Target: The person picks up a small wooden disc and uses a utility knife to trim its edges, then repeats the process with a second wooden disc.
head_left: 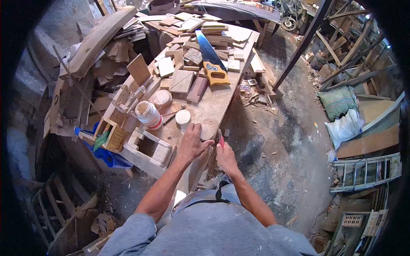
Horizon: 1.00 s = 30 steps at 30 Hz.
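My left hand [192,144] grips a pale round wooden disc [208,132] at the table's right edge, with the thumb on its near side. My right hand [226,158] is closed around a slim red-handled tool [221,140] that points up beside the disc; its exact kind is too small to tell. A short white-topped cylinder [183,117] stands just beyond my left fingers. Nearby are a white tub with a red label [149,114], a thin dark-handled tool [171,115] and a hollow square wooden frame [149,147].
A handsaw [209,55] with a yellow handle lies on several wood offcuts [181,81] on the workbench [213,102]. A wooden box-like piece [115,136] sits at the left edge. Scraps litter the floor at right, near sacks [344,128] and a ladder-like frame [365,173].
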{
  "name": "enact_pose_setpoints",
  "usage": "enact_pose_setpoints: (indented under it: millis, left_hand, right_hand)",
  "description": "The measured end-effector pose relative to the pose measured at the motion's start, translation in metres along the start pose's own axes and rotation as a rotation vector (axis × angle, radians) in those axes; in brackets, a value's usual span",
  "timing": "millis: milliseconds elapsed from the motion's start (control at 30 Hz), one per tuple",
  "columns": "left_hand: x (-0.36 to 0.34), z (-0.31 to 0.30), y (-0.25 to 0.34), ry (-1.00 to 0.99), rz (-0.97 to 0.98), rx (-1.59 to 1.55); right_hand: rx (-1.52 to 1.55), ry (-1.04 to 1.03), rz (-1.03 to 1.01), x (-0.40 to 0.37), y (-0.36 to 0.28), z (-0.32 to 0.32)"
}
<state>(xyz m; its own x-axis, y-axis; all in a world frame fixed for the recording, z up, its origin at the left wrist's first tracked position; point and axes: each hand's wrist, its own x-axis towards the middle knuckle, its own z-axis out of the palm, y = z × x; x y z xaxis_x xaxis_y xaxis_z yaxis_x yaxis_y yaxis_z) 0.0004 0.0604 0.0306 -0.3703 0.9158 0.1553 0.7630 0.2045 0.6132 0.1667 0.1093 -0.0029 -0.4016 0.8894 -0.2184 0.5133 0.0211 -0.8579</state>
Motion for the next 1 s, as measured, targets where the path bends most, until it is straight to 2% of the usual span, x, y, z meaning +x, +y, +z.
enact_pose_setpoints:
  millis: [133,233,433,533,633,767,867,1000]
  left_hand:
    - [-0.001,0.002,-0.011,-0.001,0.200,0.034]
    - [0.000,0.000,-0.014,-0.111,0.104,-0.019]
    - [-0.002,0.008,-0.017,-0.064,0.055,-0.075]
    - [0.000,0.007,-0.016,-0.058,0.050,-0.109]
    - [-0.001,0.006,-0.007,0.010,0.024,-0.020]
    - [-0.007,-0.003,0.005,-0.036,-0.009,-0.012]
    - [-0.006,-0.003,-0.006,0.003,0.129,-0.017]
    - [0.007,-0.003,-0.019,-0.184,0.183,0.039]
  right_hand:
    - [0.021,-0.014,-0.001,-0.007,-0.006,0.006]
    - [0.034,-0.017,0.017,-0.007,-0.007,0.013]
    - [-0.056,-0.003,0.000,0.000,-0.001,0.026]
    - [-0.192,0.111,-0.121,0.007,0.014,0.035]
    - [0.472,-0.365,0.239,0.016,0.015,-0.002]
    - [0.426,-0.193,0.196,0.002,0.020,-0.006]
    - [0.291,-0.149,0.096,0.003,0.034,0.012]
    - [0.096,-0.024,-0.103,0.008,0.040,0.031]
